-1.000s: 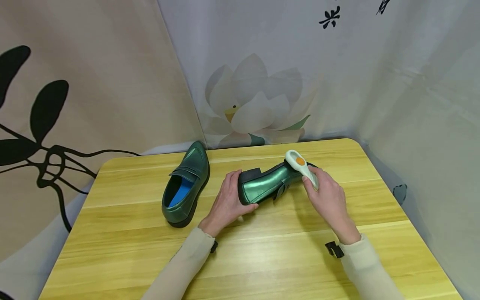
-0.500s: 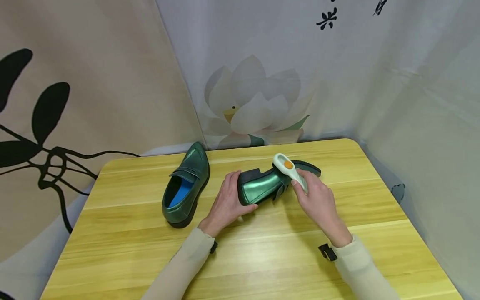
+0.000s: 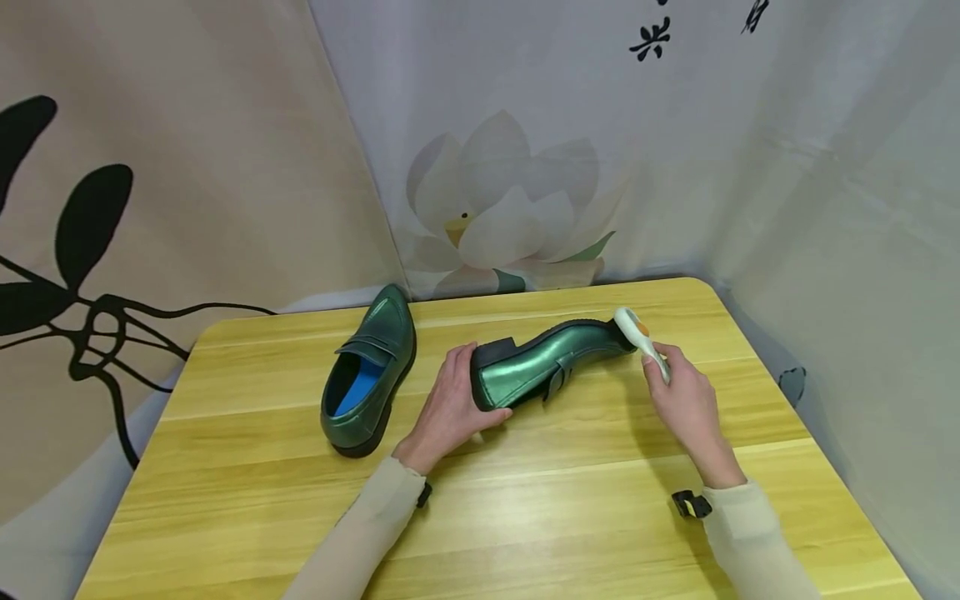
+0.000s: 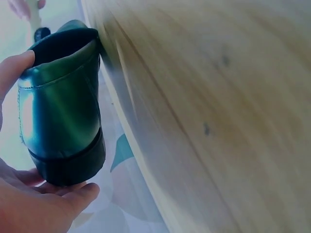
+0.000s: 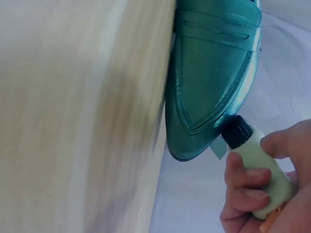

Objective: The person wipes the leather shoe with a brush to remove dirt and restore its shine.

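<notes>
A shiny green loafer (image 3: 525, 367) lies on its side, its dark sole facing the back of the table and its toe to the right. My left hand (image 3: 453, 408) grips it round the heel, thumb at the opening and fingers under the heel block in the left wrist view. My right hand (image 3: 684, 400) holds a white brush (image 3: 639, 335) with an orange spot on its handle. In the right wrist view, the dark bristles (image 5: 236, 131) are against the side of the shoe's toe. The matching green loafer (image 3: 371, 375), with a blue insole, stands upright to the left.
A wooden table (image 3: 555, 517) with a light yellow grain carries both shoes. Behind it and at the sides hang pale curtains (image 3: 510, 83) printed with a flower and dark leaves. The table's back edge runs just beyond the shoes.
My right hand moved the brush a little left along the shoe, then back right to the toe. The left hand keeps its grip on the heel, and the shoe stays in place.
</notes>
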Tool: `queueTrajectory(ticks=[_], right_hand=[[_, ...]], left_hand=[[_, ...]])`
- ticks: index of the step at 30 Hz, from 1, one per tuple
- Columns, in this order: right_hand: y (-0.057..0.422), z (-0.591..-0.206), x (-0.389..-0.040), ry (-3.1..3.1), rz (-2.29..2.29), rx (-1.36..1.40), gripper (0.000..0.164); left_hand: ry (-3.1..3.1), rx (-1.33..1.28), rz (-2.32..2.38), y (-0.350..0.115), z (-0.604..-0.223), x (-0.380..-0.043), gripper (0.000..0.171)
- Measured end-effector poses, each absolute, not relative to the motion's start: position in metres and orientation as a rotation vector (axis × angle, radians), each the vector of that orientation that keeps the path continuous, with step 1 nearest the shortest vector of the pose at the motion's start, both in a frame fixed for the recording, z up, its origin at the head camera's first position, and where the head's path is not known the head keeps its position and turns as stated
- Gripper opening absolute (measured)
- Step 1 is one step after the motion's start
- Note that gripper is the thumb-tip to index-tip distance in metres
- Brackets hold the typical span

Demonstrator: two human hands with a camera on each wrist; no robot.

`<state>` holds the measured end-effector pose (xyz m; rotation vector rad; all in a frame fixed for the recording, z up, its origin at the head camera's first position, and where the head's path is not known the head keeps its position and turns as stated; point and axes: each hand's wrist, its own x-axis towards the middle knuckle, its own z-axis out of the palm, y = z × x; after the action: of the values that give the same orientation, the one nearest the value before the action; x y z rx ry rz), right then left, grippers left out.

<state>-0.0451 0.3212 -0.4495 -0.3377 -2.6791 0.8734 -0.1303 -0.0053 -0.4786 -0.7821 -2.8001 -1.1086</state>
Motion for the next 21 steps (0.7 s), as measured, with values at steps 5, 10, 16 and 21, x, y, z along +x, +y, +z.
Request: queueTrajectory(ticks=[5,10,16,21], right_hand=[[0.318,-0.45,-0.046,-2.657,0.883,-0.3,0.046],[0.298,-0.447,-0.052,-2.633,0.872,-0.181,0.045],[0.298,-0.445,-0.053,-2.65,0.838,-0.203,0.044],[0.322,-0.448,-0.046,-2.701,0.837,-0.308,0.046]], left_hand=[[-2.808,-0.779,-1.098,-0.005,-0.479,-0.131,0.111],[-2.822,-0.768,-1.102,-0.005,-0.48,-0.129,0.111],[-2.821,-0.759,-1.127,-0.005,-0.479,-0.129,0.111],[-2.835,-0.753,-1.113,-0.005,-0.478,-0.13,0.111]])
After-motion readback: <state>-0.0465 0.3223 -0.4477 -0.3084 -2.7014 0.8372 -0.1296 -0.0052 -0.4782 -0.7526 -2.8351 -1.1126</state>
